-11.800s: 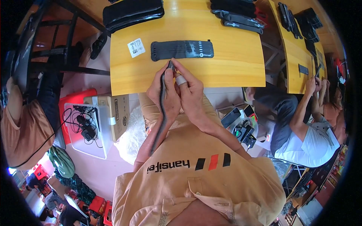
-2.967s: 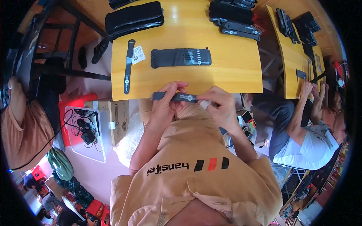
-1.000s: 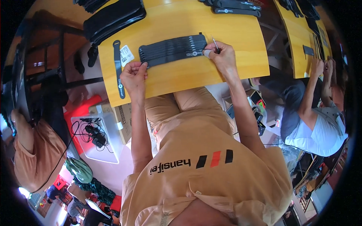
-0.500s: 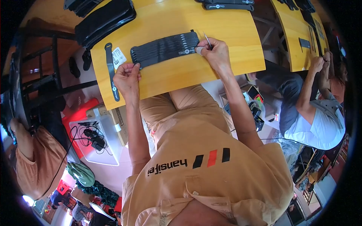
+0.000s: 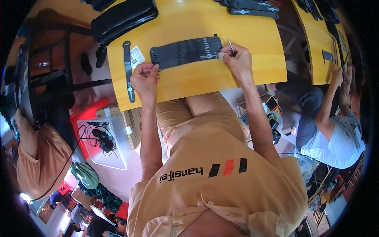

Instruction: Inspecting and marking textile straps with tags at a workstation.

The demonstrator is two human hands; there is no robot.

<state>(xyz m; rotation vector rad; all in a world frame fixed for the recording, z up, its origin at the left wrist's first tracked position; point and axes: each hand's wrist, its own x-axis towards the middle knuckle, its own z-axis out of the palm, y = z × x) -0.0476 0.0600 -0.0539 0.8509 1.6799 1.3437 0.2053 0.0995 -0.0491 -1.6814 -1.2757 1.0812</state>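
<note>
A row of overlapping black straps [image 5: 183, 52] lies fanned side by side on the yellow table. Thumb and fingers of my left hand [image 5: 145, 81] are closed in a pinch on the front-left corner of the row. My right hand [image 5: 239, 63] pinches the right end of the front strap, beside its round pale mark. A slim pointed tool [image 5: 231, 47] sticks up from between the right fingers; its lower part is hidden. White wrapping [image 5: 223, 57] covers a right fingertip. Left of the row lie a single black strap [image 5: 127, 67] with a slotted end and a white printed label [image 5: 137, 56].
A thick black stack [image 5: 124, 19] sits at the table's far left, and more black straps [image 5: 252, 8] at the far right. Below the left edge stands a clear plastic bin [image 5: 118, 152] with cables. At right, another person [image 5: 335, 122] works at a second yellow table [image 5: 319, 59].
The whole view has shifted, so the table and straps appear farther right. Both hands keep their pinch at the two ends of the strap row, with little visible movement against it.
</note>
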